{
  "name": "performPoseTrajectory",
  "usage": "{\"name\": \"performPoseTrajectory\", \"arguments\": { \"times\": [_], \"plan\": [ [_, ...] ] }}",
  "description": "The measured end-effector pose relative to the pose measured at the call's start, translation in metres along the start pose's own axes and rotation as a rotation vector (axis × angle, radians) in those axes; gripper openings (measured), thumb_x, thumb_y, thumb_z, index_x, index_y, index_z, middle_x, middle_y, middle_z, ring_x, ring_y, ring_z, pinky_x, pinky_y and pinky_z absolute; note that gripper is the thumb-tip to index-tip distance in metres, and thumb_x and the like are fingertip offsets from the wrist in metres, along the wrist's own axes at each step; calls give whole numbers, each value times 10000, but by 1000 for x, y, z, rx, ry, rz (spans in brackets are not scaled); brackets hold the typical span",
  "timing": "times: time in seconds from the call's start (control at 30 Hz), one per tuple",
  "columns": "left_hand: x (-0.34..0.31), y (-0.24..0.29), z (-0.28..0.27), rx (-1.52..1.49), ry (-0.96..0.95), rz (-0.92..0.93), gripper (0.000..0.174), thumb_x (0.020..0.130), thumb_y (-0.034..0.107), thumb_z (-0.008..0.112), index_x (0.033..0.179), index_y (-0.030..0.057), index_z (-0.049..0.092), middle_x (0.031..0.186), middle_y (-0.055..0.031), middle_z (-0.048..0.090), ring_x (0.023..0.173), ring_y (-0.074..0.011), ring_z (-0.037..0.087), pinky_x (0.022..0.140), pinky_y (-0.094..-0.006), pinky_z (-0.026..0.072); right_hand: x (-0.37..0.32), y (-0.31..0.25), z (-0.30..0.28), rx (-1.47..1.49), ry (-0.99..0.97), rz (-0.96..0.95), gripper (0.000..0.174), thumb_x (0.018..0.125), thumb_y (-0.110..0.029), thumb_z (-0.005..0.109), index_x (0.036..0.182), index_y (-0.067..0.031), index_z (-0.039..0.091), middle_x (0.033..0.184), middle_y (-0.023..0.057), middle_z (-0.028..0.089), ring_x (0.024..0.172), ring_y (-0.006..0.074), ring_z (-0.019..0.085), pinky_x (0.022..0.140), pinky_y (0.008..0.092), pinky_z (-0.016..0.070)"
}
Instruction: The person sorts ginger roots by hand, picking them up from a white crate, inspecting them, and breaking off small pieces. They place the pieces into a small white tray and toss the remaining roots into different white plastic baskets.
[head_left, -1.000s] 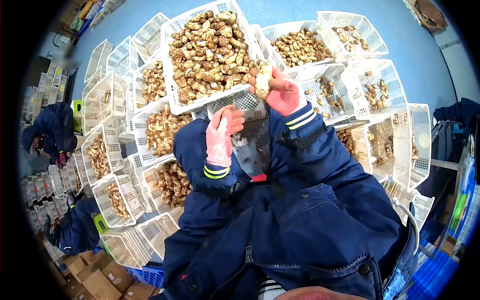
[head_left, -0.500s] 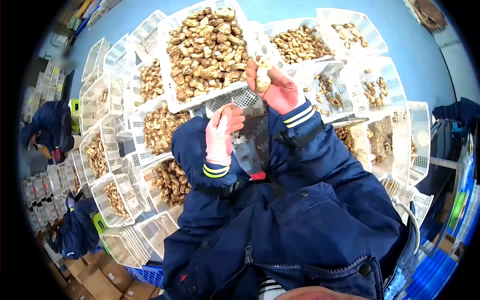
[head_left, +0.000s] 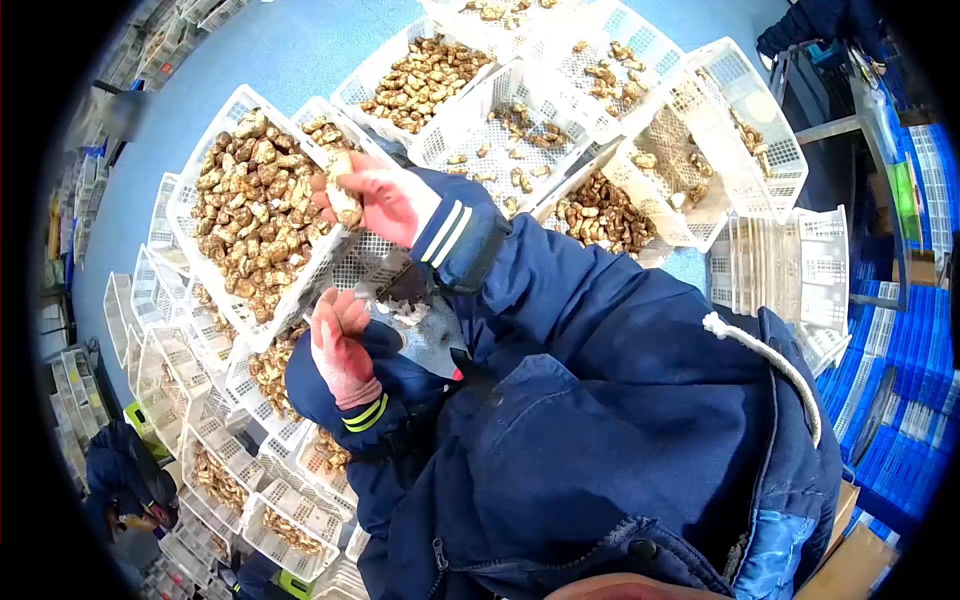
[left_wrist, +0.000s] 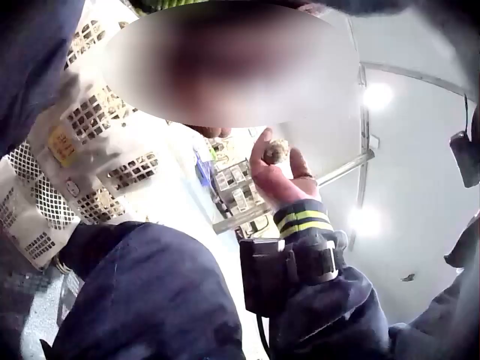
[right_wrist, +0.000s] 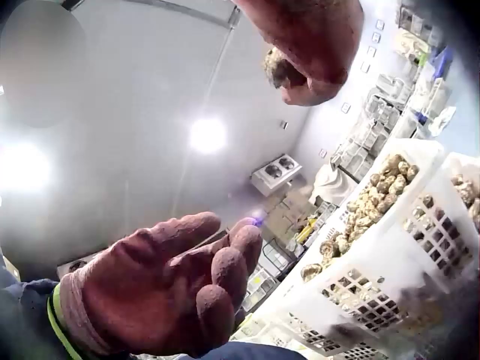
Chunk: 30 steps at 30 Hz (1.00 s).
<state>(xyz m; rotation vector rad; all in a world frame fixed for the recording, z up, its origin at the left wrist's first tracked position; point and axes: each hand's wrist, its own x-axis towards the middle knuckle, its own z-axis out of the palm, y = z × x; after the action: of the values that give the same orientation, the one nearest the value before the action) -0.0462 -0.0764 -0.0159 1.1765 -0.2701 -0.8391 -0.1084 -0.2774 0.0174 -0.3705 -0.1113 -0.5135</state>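
Observation:
In the head view the gloved right hand (head_left: pixel 385 203) pinches a pale mushroom (head_left: pixel 343 196) over the right edge of a heaped white crate (head_left: pixel 335 262). That mushroom also shows between the right hand's fingertips in the left wrist view (left_wrist: pixel 276 152) and, partly hidden, in the right wrist view (right_wrist: pixel 281 69). Below it the gloved left hand (head_left: pixel 342 345) is raised with palm up, fingers apart and slightly bent, holding nothing. The left hand (right_wrist: pixel 165 281) looks just as bare of any object in the right wrist view. Brown and cream mushrooms (head_left: pixel 255 205) fill the crate.
More white mesh crates stand around in an arc, one with a sparse layer (head_left: pixel 500 140), another with dark mushrooms (head_left: pixel 605 215). Stacked crates (head_left: pixel 780 265) and blue crates (head_left: pixel 900 400) are at the right. Another person (head_left: pixel 130 480) is at the lower left.
The head view has swung to the right, so crates and hands appear further left. The right hand still pinches the mushroom; the left hand stays raised with nothing in it.

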Motion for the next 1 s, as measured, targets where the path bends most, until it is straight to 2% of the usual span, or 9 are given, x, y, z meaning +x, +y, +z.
{"name": "performPoseTrajectory", "arguments": {
  "times": [0.07,0.1,0.17,0.33,0.43,0.53,0.63,0.73,1.0],
  "plan": [
    [0,-1,-1,22,2,-2,497,861,339,528,1173,-34,423,998,-137,575,783,-175,579,689,-277,465,-1,-10,-8,-127,141,-22,366,863,-115,485,1194,4,380,1055,112,537,928,203,533,828,342,435],
    [1,-2,-3,38,4,1,496,861,349,526,1167,-29,429,993,-132,577,785,-174,579,692,-279,462,4,-17,-6,-35,36,-66,369,850,-79,477,1197,4,385,1035,117,544,911,184,535,808,319,436],
    [3,-4,-6,21,-10,-20,489,863,347,521,1165,-28,431,993,-128,579,794,-173,579,695,-278,460,-6,-34,-3,-192,214,-76,357,833,-42,463,1179,16,395,1029,123,533,891,182,534,817,324,432],
    [4,-10,-2,-46,-12,-19,466,879,299,502,1169,-54,415,990,-147,575,783,-183,564,678,-276,444,-8,-52,-23,-58,204,-224,184,825,-36,480,999,27,483,1029,182,525,941,281,520,866,386,424],
    [10,-20,-15,-224,-158,20,362,893,141,454,1158,-100,403,987,-181,570,788,-192,564,658,-267,447,-9,-49,-26,-38,212,-270,243,820,-19,435,1053,0,500,1053,154,541,980,285,513,883,407,400],
    [2,-9,-8,-209,-35,-27,336,891,136,455,1153,-73,431,996,-174,580,794,-196,597,685,-270,494,-11,-52,-14,-45,173,-226,291,835,-38,391,1103,44,469,1135,186,488,1037,303,475,899,424,385],
    [-3,-6,-10,-160,-48,25,388,888,201,474,1164,-67,427,1048,-188,561,864,-224,595,744,-309,496,-9,-57,-11,-67,391,-277,208,909,-101,337,885,57,471,1135,223,478,1015,321,491,887,443,409],
    [-4,-3,-8,-132,-32,14,401,882,230,488,1164,-50,437,1046,-168,567,859,-223,594,757,-319,487,-10,-61,-36,232,308,-171,260,922,-120,312,1051,51,459,1137,212,488,1024,342,486,897,465,398],
    [1,2,1,-96,121,-117,338,881,246,507,1092,-19,505,927,-125,600,763,-171,601,655,-256,481,-8,-48,-36,202,270,-75,262,896,-107,392,1094,50,459,1220,211,440,1096,334,447,943,476,355]
  ]
}}
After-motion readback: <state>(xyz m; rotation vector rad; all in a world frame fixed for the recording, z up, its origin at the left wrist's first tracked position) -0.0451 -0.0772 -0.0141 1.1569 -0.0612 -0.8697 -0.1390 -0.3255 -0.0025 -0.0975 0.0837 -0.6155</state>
